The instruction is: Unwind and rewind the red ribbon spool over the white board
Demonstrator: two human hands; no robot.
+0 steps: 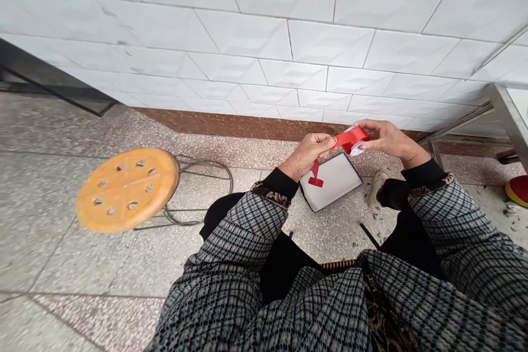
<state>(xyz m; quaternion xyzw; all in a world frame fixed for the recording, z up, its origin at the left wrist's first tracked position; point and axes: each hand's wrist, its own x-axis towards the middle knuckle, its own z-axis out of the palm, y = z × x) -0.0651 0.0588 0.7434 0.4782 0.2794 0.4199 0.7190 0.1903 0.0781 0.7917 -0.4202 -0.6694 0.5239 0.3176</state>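
Note:
A spool of red ribbon [357, 141] with white sides is held up by my right hand [385, 140], its fingers closed around the spool's sides. My left hand [310, 154] pinches the ribbon's loose part, and a short red band stretches between the two hands. From below my left hand a tail of ribbon [315, 182] hangs down in a fold. Beneath the hands, a shallow tray or box [336, 187] with a white inside and dark edges lies near the floor.
An orange round stool [126, 190] with holes stands at the left. The tiled wall [264, 38] rises ahead. At the right are a metal frame [511, 121] and a red and yellow object [517, 190]. Small debris dots the floor.

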